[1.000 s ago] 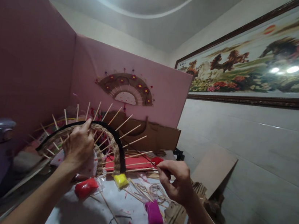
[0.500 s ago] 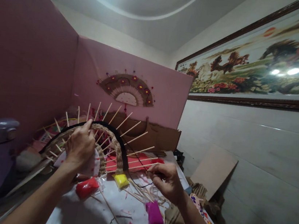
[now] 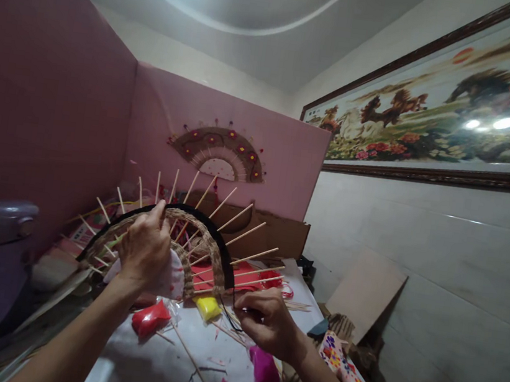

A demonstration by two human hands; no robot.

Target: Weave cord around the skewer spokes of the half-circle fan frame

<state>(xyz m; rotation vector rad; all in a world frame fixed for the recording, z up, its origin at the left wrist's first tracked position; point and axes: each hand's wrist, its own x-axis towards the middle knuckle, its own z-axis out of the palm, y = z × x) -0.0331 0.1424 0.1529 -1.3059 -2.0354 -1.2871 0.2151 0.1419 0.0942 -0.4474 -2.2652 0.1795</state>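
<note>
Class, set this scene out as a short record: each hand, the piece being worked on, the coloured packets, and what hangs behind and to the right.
Left hand: on the half-round fan, index finger at its black band
Right hand: pinching a thin black cord
Fan build: pale sticks, tan woven bands
Packets: red packet, yellow packet, magenta packet
Behind: decorated fan on pink panel
Right wall: framed horse picture

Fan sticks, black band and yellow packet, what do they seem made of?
Sticks: probably bare wood or bamboo, pale, matte, straight. Black band: likely yarn, dull, with a thin strand trailing from its end. Yellow packet: seemingly clear plastic by its shine, around perhaps modelling clay.
</note>
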